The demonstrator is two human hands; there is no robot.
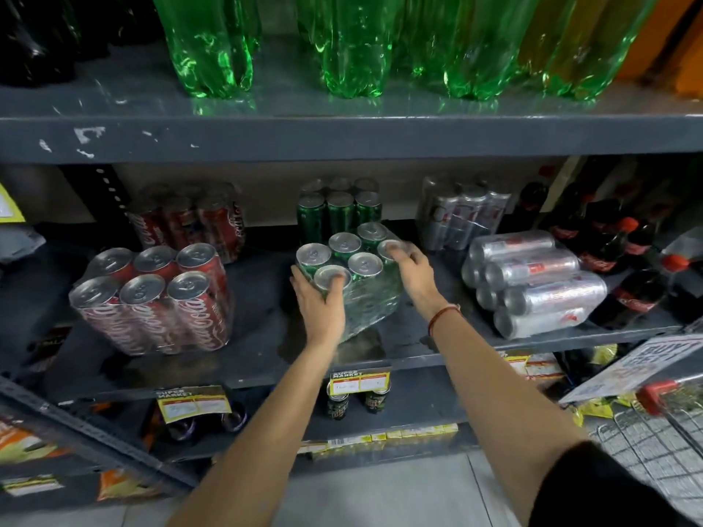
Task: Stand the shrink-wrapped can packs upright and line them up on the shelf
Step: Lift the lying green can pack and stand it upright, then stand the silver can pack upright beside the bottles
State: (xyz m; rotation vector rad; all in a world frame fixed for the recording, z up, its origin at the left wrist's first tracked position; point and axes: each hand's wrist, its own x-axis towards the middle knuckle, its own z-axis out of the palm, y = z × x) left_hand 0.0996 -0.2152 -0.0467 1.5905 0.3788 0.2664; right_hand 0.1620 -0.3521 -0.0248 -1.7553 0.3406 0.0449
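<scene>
A shrink-wrapped pack of green cans (pixel 357 268) stands upright in the middle of the grey shelf (pixel 258 336). My left hand (pixel 319 302) grips its near left corner, thumb over a can top. My right hand (pixel 412 273) rests on the pack's right side, fingers over a can top. A red cola pack (pixel 152 298) stands upright to the left. A silver can pack (pixel 532 283) lies on its side to the right. Behind stand another red pack (pixel 190 218), another green pack (pixel 338 211) and another silver pack (pixel 460 214), all upright.
Dark cola bottles (pixel 608 260) fill the shelf's right end. Green plastic bottles (pixel 342 43) stand on the shelf above. Price tags (pixel 359 382) hang on the shelf edge, with cans on the shelf below. A wire shopping cart (pixel 654 435) stands at lower right.
</scene>
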